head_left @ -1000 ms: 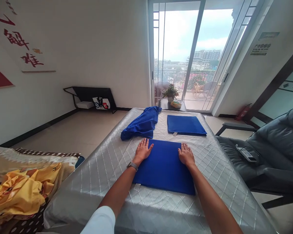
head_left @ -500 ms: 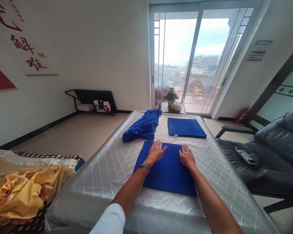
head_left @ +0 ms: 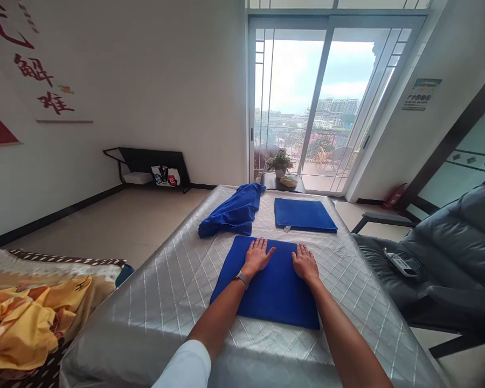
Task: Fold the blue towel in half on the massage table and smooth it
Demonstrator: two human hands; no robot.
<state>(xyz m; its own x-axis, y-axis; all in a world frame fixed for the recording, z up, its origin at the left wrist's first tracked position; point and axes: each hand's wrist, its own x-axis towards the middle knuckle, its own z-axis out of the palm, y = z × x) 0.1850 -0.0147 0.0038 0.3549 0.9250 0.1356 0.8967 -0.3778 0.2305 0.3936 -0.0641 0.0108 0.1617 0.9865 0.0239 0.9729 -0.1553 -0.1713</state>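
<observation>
Since the earlier frame, the folded blue towel (head_left: pixel 275 302) is sitting a little further left, with its near left corner reaching further out past the left wrist. The left hand (head_left: pixel 257 257) and right hand (head_left: pixel 305 263) are both lying flat on its far half, open and pressing down, with the fingers spread and nothing grasped. A wristwatch (head_left: pixel 241 278) is circling the left wrist. The towel is lying near the middle of a bed covered in a quilted silver sheet (head_left: pixel 145 318).

At 12 o'clock, a second folded blue towel (head_left: pixel 305 214) is lying flat, and at 11 o'clock a crumpled blue towel (head_left: pixel 230 213) is bunching up just beside it. Further out at 12 o'clock, a dark side table (head_left: pixel 272 183) is holding a potted plant (head_left: pixel 281 163) and a small yellowish item (head_left: pixel 288 181), in front of a sliding glass door (head_left: pixel 327 102). At 10 o'clock, a patterned tote bag (head_left: pixel 165 175) is standing on the floor by the wall. At 3 o'clock, a remote control (head_left: pixel 400 264) is lying on the seat of a grey leather recliner (head_left: pixel 440 253). At 8 o'clock, a yellow blanket (head_left: pixel 24 318) is heaping up on a neighbouring bed.
</observation>
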